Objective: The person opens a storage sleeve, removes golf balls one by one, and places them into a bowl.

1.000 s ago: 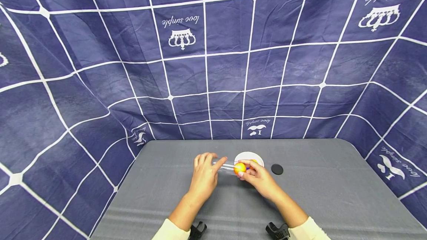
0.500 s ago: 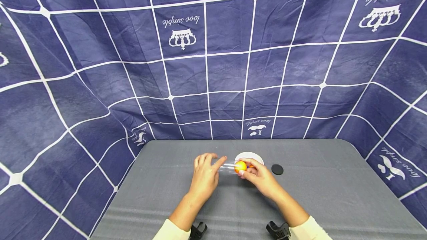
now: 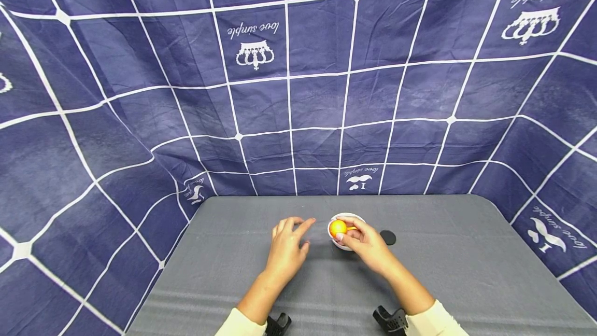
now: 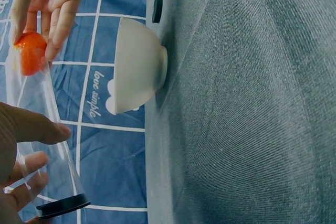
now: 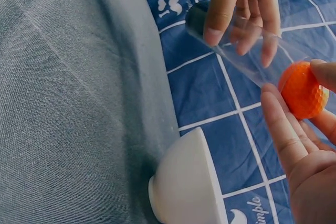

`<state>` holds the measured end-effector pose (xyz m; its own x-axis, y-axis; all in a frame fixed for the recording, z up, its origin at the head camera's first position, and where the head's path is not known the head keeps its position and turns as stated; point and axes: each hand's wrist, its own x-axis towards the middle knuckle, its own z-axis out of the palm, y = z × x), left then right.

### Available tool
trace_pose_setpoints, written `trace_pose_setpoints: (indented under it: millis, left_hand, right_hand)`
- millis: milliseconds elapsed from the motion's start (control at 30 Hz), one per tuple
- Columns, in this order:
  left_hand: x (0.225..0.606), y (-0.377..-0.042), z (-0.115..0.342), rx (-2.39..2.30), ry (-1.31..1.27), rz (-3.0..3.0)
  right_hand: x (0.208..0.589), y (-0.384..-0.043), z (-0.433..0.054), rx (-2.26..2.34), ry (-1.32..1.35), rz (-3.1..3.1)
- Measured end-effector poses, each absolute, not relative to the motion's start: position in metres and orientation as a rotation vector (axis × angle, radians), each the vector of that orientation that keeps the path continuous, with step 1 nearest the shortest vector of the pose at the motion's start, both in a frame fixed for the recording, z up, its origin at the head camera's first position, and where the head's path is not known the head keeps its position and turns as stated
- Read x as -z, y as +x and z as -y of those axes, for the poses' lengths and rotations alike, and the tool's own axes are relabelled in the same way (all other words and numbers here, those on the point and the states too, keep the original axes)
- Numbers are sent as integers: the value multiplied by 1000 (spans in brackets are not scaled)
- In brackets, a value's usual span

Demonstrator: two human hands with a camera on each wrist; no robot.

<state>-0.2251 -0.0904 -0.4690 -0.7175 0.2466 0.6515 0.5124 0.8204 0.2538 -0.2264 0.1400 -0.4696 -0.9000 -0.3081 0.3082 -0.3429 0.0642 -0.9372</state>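
My left hand (image 3: 285, 253) holds a clear plastic tube (image 4: 39, 93), thumb on one side and fingers on the other. A black cap (image 4: 63, 206) closes the tube's near end in the left wrist view. At the opposite, open end, my right hand (image 3: 368, 253) pinches an orange dimpled golf ball (image 5: 304, 90) between thumb and fingers. The ball sits at the tube's mouth, seemingly partly inside it. Both hands are raised off the table, near a white bowl (image 4: 139, 66). In the head view the tube is barely visible.
The bowl stands on a grey cloth-covered table (image 3: 448, 258), with something yellow-orange partly showing in it behind my right fingers. A black round lid (image 3: 387, 237) lies right of the bowl. A blue curtain (image 3: 308, 92) with white lines hangs around the table.
The ball and my right hand have shifted slightly away from me, now in front of the bowl. The tube has tilted and shows less in the head view. My left hand has turned slightly.
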Motion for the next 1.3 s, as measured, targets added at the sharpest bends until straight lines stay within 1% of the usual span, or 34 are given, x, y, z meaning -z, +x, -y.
trace_pose_setpoints:
  millis: [267,533,867,1033,1300]
  left_hand:
    - [473,-225,89,687,-493,2435]
    - [478,-227,90,849,-434,2459]
    - [485,-231,93,1024,-368,2459]
    - [489,-234,95,1094,-339,2453]
    - [494,-238,98,1217,-291,2450]
  right_hand:
    - [464,-227,-142,-2048,689,2201]
    - [459,-228,-147,-2036,617,2201]
    - [462,-234,-155,-1973,581,2240]
    - [469,-236,-159,-1777,566,2309]
    - [482,-241,-164,-1267,606,2411]
